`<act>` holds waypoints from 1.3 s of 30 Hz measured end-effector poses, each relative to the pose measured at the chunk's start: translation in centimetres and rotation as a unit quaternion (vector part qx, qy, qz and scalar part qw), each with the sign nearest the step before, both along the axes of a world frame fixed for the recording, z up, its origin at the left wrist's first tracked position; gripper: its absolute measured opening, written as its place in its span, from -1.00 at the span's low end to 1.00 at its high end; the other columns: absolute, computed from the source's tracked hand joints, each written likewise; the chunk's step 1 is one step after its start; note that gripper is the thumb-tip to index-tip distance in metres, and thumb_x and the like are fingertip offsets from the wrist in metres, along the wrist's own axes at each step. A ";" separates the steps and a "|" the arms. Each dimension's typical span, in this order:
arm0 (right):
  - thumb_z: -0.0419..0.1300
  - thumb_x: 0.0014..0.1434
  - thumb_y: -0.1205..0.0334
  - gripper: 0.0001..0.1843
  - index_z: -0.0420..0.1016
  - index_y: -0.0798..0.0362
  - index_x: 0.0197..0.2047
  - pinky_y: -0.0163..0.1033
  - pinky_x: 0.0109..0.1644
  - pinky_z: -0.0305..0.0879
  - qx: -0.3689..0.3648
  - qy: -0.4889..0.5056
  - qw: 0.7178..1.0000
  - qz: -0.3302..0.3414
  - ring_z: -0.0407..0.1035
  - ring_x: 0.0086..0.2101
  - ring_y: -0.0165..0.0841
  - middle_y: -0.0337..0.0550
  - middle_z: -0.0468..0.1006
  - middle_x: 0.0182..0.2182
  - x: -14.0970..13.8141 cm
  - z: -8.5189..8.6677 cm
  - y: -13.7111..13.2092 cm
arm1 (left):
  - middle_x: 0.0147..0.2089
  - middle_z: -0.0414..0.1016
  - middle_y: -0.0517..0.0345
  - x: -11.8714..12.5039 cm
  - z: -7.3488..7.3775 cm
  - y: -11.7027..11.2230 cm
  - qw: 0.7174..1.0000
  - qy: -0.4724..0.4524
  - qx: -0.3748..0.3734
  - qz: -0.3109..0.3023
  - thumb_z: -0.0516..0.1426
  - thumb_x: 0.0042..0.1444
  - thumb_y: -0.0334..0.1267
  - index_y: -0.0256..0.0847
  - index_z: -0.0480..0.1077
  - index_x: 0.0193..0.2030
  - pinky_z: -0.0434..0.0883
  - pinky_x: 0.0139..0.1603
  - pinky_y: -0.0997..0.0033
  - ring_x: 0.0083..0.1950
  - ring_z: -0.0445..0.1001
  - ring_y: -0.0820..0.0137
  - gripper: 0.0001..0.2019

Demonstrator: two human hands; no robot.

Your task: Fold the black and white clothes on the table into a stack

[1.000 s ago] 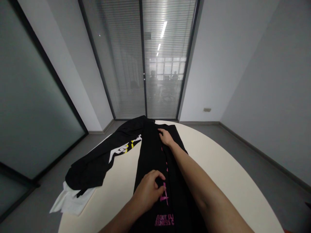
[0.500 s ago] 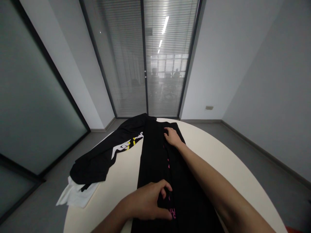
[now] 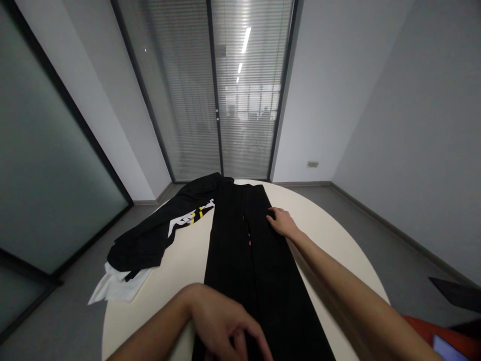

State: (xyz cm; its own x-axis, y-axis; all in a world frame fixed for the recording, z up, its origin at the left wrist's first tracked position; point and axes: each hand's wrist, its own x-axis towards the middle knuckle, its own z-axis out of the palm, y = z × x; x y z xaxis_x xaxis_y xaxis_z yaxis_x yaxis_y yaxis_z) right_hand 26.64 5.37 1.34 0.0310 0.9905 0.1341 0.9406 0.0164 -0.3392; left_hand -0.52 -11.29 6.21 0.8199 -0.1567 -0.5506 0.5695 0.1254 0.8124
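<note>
A long black garment (image 3: 236, 260), with a lengthwise seam or opening down its middle, lies flat on the round table. Bits of pink print (image 3: 249, 240) show in that opening. My right hand (image 3: 282, 220) rests on the garment's right edge, fingers loosely bent and apart, gripping nothing that I can see. Low in the picture, my left hand (image 3: 229, 326) is over the near part of the garment. Its fingers are bent and spread, and the bottom edge cuts off their tips.
A black garment (image 3: 150, 230) with a white and yellow pattern lies on the table's left side, over a white cloth (image 3: 120, 286) hanging past the edge. The round cream table (image 3: 338, 240) stands before glass doors (image 3: 240, 125). Something orange (image 3: 417, 326) is at lower right.
My right hand has moved from the garment's upper middle out to its right edge. My left hand has come nearer to me, and less pink print shows. The camera view has shifted slightly right.
</note>
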 end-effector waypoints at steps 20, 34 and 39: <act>0.06 0.33 0.25 -0.58 0.42 -0.04 0.23 -0.19 0.07 0.31 0.038 0.077 0.996 0.003 0.48 0.01 -0.20 -0.04 0.58 0.04 0.2 -0.6 -3.0 | 0.27 0.41 -0.16 -4.3 -9.2 9.8 0.544 0.020 0.686 0.483 0.09 0.25 -0.33 -0.27 0.42 0.23 0.27 0.37 0.05 0.31 0.36 0.14 -0.59; 0.09 0.31 0.15 -0.59 0.53 -0.06 0.17 -0.15 0.09 0.35 -0.007 0.075 0.995 -0.068 0.48 0.04 -0.16 -0.08 0.60 0.05 3.3 -0.4 -3.5 | 0.23 0.42 -0.14 0.1 -7.4 11.1 0.562 0.009 0.674 0.480 0.08 0.24 -0.36 -0.28 0.40 0.20 0.31 0.34 0.10 0.27 0.41 0.16 -0.61; 0.10 0.32 0.17 -0.59 0.50 -0.01 0.19 -0.17 0.16 0.29 0.016 0.072 0.997 -0.010 0.42 0.10 -0.18 -0.07 0.53 0.14 3.2 -0.3 -3.9 | 0.17 0.47 -0.16 -1.4 -6.7 10.0 0.580 0.041 0.623 0.524 0.17 0.20 -0.29 -0.29 0.43 0.16 0.34 0.28 0.14 0.21 0.45 0.15 -0.62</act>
State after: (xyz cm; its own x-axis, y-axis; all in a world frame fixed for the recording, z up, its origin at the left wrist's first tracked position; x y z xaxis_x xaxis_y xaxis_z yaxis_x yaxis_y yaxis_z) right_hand 29.81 1.48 1.02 0.0715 0.9848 0.1581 0.8828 0.0113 -0.4696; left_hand -1.89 -1.25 -0.47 0.0698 0.9646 0.2544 0.7534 -0.2181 0.6203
